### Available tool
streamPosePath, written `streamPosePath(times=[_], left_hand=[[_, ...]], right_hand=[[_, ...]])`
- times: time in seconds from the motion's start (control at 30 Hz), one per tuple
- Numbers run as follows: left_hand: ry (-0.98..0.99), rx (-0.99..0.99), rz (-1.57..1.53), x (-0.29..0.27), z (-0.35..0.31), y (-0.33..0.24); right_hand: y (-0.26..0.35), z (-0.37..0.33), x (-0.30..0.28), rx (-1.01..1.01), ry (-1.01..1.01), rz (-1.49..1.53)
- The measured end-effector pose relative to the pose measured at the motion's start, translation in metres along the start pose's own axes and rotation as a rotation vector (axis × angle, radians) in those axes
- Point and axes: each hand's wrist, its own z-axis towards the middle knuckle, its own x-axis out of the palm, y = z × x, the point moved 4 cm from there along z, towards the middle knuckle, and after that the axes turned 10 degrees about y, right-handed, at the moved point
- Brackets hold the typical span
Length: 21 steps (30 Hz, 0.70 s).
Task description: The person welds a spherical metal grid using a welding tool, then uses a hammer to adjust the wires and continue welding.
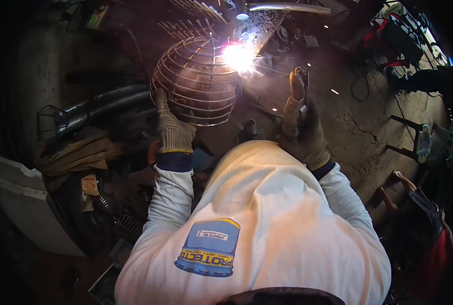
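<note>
A round cage of bent metal rods [196,81] stands upright in front of me. My left hand [177,133], in a knitted work glove, is closed on its near left side, with the thumb or a finger along the rods. My gloved right hand [312,140] grips a welding electrode holder [293,104]. A thin welding electrode [273,70] reaches from the holder leftward to the cage's upper right edge. There a very bright welding arc [239,57] burns, hiding the contact point, and sparks fly to the right.
Metal pipes [101,107] lie left of the cage, with brown cloth [79,155] and a small cardboard box [89,186] nearer. Loose rods [193,23] are beyond it. At right are a metal stand [422,142] and another person's hand [398,175].
</note>
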Motion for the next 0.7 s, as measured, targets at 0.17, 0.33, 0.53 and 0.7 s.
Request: streamPosePath(times=[0.17,0.33,0.53,0.7], left_hand=[[0.128,-0.012,-0.031,-0.007,0.01,0.004],[0.115,0.016,-0.04,0.004,0.0,0.0],[0.353,-0.033,-0.048,0.013,-0.002,0.0],[0.276,-0.038,-0.048,0.014,-0.004,0.0]], right_hand=[[0.016,0.008,-0.003,-0.151,0.002,-0.131],[0.005,-0.005,-0.001,0.011,-0.117,-0.012],[0.034,0.019,-0.004,-0.193,-0.152,-0.473],[0.002,0.004,0.006,0.171,-0.006,0.134]])
